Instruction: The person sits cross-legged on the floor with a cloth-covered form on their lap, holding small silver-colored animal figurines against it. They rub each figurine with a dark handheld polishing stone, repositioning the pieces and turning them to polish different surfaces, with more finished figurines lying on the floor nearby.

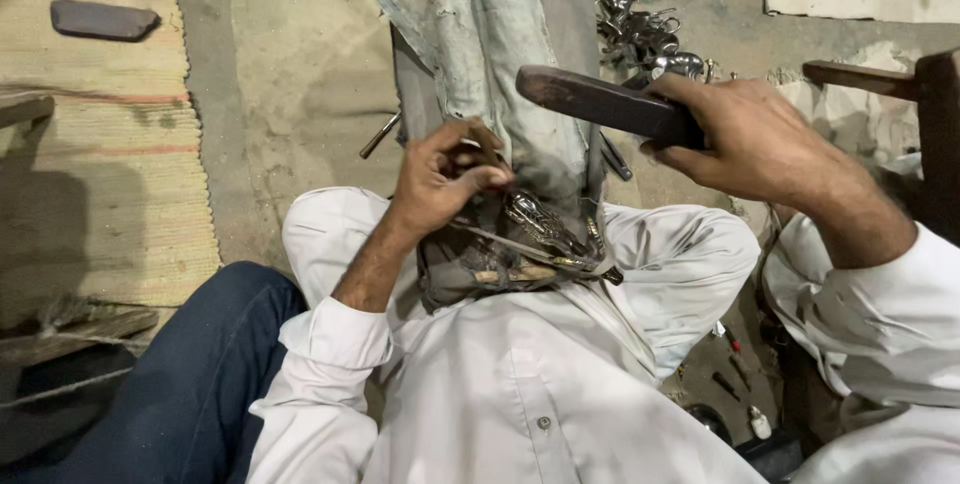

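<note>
mid-strike step, by the look of it. left hand fingers pinched narrow on a small tool against the ornate metal piece, at the near end of the cloth-wrapped block. right hand fist tight around dark mallet, raised. next likely needs a square blow, tool steady.

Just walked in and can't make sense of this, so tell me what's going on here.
A person in a white shirt sits on the floor with a cloth-wrapped post in front of them. The left hand pinches a small tool against an ornate metal piece resting at the post's base on the lap. The right hand holds a dark wooden mallet raised above it. More shiny metal pieces lie behind, and a woven mat lies to the left.
</note>
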